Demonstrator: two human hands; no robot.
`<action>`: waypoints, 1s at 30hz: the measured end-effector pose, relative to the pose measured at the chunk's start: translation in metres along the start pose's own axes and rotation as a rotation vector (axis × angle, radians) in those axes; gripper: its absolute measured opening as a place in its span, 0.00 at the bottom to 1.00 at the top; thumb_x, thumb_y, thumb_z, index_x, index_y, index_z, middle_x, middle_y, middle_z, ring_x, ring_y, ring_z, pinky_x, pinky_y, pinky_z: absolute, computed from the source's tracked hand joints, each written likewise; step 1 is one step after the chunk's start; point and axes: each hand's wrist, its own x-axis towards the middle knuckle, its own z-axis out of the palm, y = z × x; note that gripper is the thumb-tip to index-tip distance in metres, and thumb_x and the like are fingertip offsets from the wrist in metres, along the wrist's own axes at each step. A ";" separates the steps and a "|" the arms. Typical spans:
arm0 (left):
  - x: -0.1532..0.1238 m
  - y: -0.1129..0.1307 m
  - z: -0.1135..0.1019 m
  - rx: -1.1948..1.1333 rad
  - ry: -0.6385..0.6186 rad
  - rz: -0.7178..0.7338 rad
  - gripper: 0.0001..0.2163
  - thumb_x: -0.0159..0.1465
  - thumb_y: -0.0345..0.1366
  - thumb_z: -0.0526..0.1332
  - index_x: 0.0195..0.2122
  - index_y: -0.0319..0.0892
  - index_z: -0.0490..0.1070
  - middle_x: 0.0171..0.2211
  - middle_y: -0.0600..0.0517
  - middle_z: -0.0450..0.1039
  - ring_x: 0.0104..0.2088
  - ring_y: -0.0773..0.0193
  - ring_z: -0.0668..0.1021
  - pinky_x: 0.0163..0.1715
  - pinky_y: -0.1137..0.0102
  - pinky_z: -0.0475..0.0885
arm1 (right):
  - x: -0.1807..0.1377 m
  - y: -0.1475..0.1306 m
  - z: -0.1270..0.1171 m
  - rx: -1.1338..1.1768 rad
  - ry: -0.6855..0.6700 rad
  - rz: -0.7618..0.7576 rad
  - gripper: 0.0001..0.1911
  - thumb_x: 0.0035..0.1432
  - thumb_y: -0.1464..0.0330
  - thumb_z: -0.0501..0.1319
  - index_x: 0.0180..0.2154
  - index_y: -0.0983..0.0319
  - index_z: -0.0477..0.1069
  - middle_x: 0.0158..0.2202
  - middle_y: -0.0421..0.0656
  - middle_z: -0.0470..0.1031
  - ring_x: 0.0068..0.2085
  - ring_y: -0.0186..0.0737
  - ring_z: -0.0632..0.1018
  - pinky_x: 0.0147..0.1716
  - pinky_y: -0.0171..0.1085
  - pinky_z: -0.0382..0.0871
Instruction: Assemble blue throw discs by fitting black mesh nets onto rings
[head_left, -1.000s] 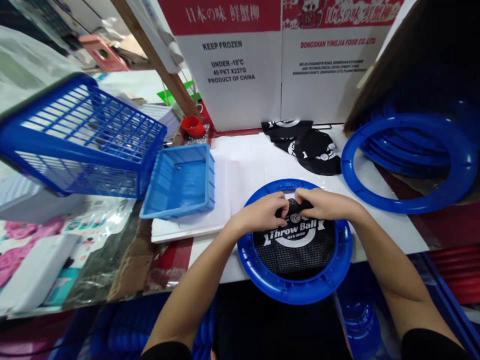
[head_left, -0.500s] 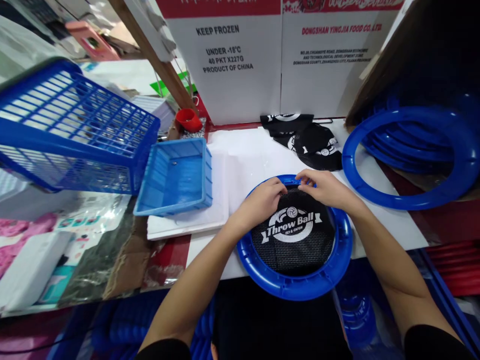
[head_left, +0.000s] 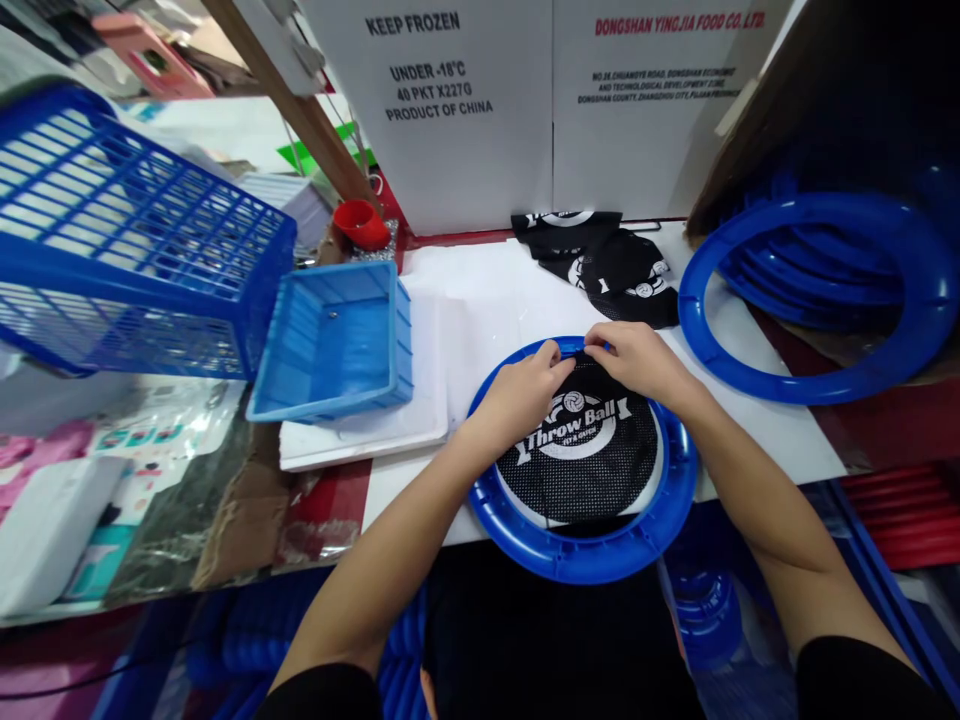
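A blue plastic ring lies at the table's near edge in the head view. Inside it is a round black mesh sheet printed "Throw Ball". At the ring's far side, my left hand pinches the mesh's upper edge with bent fingers. Just beside it, my right hand has thumb and fingers closed on the same edge, against the ring. The mesh's lower edge sits apart from the ring, with white showing in the gap. My fingers partly hide the far rim.
More black mesh sheets lie behind the ring. To the right, another blue ring leans by a box of stacked rings. Left stand a light blue bin, a red cup and a blue basket. A printed carton walls the back.
Both hands have drawn closer together at the ring's far side. The mesh has shifted up toward that rim, opening a gap along its lower edge. The camera view has tilted slightly.
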 end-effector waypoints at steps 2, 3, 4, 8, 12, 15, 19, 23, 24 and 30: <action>0.001 0.001 0.000 0.038 -0.009 -0.008 0.25 0.67 0.19 0.52 0.60 0.40 0.77 0.54 0.40 0.72 0.37 0.56 0.79 0.34 0.64 0.73 | 0.001 0.002 0.000 0.001 0.000 0.007 0.07 0.69 0.69 0.62 0.39 0.59 0.79 0.39 0.46 0.82 0.38 0.45 0.77 0.38 0.40 0.64; 0.001 0.001 0.000 0.063 -0.015 -0.013 0.24 0.67 0.19 0.52 0.60 0.40 0.76 0.55 0.39 0.72 0.38 0.56 0.79 0.33 0.65 0.73 | 0.001 0.003 0.001 0.009 -0.002 0.005 0.07 0.69 0.69 0.62 0.39 0.59 0.79 0.38 0.45 0.82 0.38 0.44 0.77 0.38 0.40 0.64; 0.002 0.001 -0.001 0.085 -0.017 -0.017 0.24 0.68 0.19 0.52 0.61 0.40 0.76 0.55 0.39 0.72 0.39 0.56 0.79 0.33 0.65 0.72 | 0.002 0.004 0.001 0.020 -0.003 0.002 0.07 0.68 0.69 0.62 0.39 0.60 0.79 0.38 0.45 0.82 0.38 0.44 0.77 0.38 0.40 0.65; 0.003 0.002 -0.003 0.143 -0.009 -0.040 0.25 0.70 0.20 0.51 0.64 0.44 0.73 0.57 0.40 0.71 0.45 0.53 0.80 0.33 0.66 0.73 | 0.005 0.008 0.005 0.040 0.009 0.007 0.06 0.67 0.71 0.62 0.37 0.60 0.79 0.36 0.44 0.82 0.37 0.43 0.78 0.37 0.39 0.65; 0.005 0.006 -0.007 0.176 -0.050 -0.092 0.26 0.72 0.21 0.49 0.65 0.47 0.73 0.57 0.41 0.71 0.50 0.51 0.79 0.35 0.66 0.74 | 0.005 0.009 0.007 0.047 0.028 0.011 0.06 0.67 0.72 0.63 0.37 0.60 0.78 0.37 0.44 0.82 0.38 0.43 0.78 0.39 0.39 0.65; 0.006 0.007 -0.008 0.191 -0.078 -0.096 0.26 0.72 0.21 0.48 0.66 0.47 0.72 0.58 0.40 0.70 0.51 0.50 0.79 0.35 0.66 0.75 | 0.005 0.009 0.007 0.039 0.031 -0.006 0.06 0.68 0.72 0.62 0.38 0.59 0.78 0.37 0.44 0.82 0.38 0.44 0.78 0.39 0.39 0.66; 0.007 0.007 -0.007 0.205 -0.072 -0.091 0.28 0.71 0.20 0.50 0.68 0.48 0.70 0.58 0.40 0.70 0.51 0.51 0.80 0.35 0.66 0.75 | 0.005 0.010 0.008 0.035 0.043 -0.014 0.06 0.68 0.72 0.62 0.37 0.60 0.78 0.37 0.44 0.81 0.38 0.44 0.78 0.39 0.39 0.66; 0.007 0.006 -0.005 0.222 -0.080 -0.105 0.29 0.71 0.20 0.50 0.70 0.48 0.68 0.58 0.40 0.70 0.51 0.50 0.81 0.35 0.65 0.76 | 0.007 0.012 0.012 0.037 0.055 -0.028 0.06 0.68 0.72 0.62 0.38 0.60 0.78 0.37 0.44 0.82 0.38 0.43 0.78 0.39 0.39 0.65; 0.007 0.006 -0.005 0.226 -0.087 -0.108 0.29 0.72 0.20 0.49 0.70 0.48 0.67 0.58 0.40 0.70 0.51 0.50 0.81 0.36 0.65 0.76 | 0.007 0.012 0.013 0.035 0.060 -0.031 0.06 0.68 0.72 0.62 0.38 0.60 0.78 0.37 0.44 0.82 0.38 0.43 0.78 0.39 0.39 0.65; 0.010 0.010 -0.008 0.226 -0.118 -0.143 0.27 0.70 0.21 0.53 0.69 0.44 0.66 0.60 0.40 0.70 0.52 0.48 0.81 0.38 0.62 0.78 | 0.008 0.013 0.015 0.053 0.081 -0.049 0.06 0.68 0.73 0.62 0.37 0.60 0.77 0.37 0.44 0.82 0.37 0.43 0.77 0.39 0.39 0.66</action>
